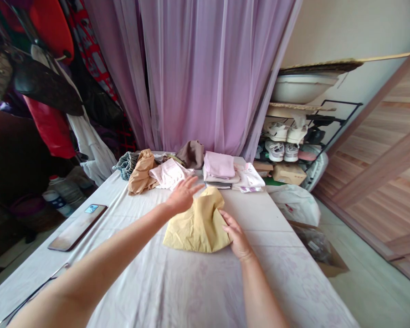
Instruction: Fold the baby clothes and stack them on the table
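A crumpled yellow cloth garment [201, 225] lies on the white-covered table in front of me; its exact kind does not show. My right hand [237, 234] pinches its right edge between thumb and fingers. Over the garment's upper left side, my left hand [185, 195] reaches out with fingers spread, holding nothing. Beyond the left hand sits a loose heap with a tan garment [142, 175], a pale pink cloth [171, 174] and a brown cloth [192, 155]. Behind the yellow garment stands a folded stack topped by a pink cloth [219, 165], beside a folded white patterned cloth [249, 177].
A phone [77, 228] and a thin dark cable [37, 291] lie on the table's left side. Purple curtains [198, 77] hang behind the table. Bags hang at the left. A shoe rack [341, 122] and a white plastic bag [295, 202] stand beyond the right edge.
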`<state>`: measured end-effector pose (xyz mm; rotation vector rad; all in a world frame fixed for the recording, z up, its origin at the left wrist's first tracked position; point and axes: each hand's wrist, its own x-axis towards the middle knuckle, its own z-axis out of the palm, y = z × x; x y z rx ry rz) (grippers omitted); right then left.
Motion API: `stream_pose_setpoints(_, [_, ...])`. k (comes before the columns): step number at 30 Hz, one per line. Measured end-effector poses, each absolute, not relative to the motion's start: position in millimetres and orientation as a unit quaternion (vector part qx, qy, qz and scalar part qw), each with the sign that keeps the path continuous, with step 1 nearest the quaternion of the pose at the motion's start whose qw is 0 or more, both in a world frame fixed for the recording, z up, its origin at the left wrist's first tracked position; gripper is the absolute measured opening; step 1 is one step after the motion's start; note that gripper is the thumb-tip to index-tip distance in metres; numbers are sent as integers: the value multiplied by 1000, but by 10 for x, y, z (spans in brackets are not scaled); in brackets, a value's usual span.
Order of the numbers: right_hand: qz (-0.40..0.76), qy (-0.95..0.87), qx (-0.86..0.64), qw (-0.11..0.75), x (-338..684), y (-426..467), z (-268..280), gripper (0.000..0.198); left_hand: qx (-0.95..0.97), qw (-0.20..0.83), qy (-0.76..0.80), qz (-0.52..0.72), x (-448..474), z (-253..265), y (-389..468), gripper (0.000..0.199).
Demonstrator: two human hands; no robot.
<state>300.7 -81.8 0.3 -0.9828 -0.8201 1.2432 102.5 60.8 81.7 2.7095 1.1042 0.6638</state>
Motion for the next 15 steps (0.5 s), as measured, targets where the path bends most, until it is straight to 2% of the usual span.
stream_pose_setpoints(3, [538,-410,-451,582,2967,-836,-44,40,965,44,192,175,1340,842,367,65])
stream_pose_setpoints(8, [514,-489,-465,530,2871,-922,24,22,975,104,153,122,1554,849,285,37])
stream_pose_setpoints(11, [502,-521,-476,501,2906,-984,97,29,966,141,184,117,1514,809,315,25])
stream_pose_setpoints(15, [459,-462,-540,534,3061,-979,74,46,969,97,190,129,1323,833,385,30])
